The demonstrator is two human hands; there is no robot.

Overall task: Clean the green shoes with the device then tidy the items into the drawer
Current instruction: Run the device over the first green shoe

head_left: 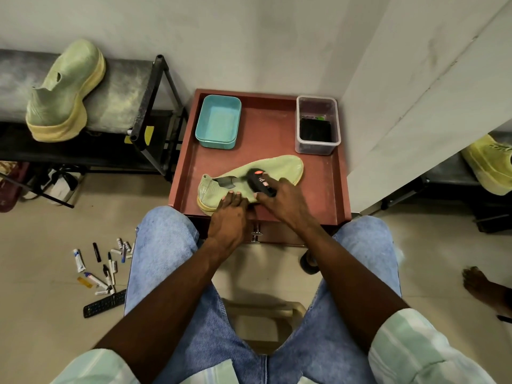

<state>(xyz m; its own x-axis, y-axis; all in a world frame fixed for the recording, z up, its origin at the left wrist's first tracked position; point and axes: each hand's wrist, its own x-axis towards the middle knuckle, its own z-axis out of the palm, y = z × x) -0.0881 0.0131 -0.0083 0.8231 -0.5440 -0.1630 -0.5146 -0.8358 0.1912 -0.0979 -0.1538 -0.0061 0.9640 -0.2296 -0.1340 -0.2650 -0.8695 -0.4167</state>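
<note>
The green shoe lay on its side on the red desk, heel to the left and toe to the right, close to the near edge where both arms could reach it without stretching. The left hand pressed down on the heel end, fingers laid fairly flat over the sole edge and the knit upper. That looked like a brace, there to stop the soft shoe sliding while it was worked. The right hand gripped the device, a black handheld unit with an orange button, fingers wrapped over its body and its head set against the shoe's upper just right of the opening. Holding it low and angled probably kept the cleaning end flat on the fabric.

At the far left of the desk sat a teal tray; at the far right a clear container with something dark inside. Both stood well apart from the shoe, likely pushed back to leave working room. A second green shoe waited upright on the dark rack to the left, out of the way, and I judged it was yet to be cleaned or already done; I couldn't tell which. The drawer's handle showed below the near edge, the drawer closed, so tidying had not begun. Pens and tubes lay scattered on the floor at near left.
</note>
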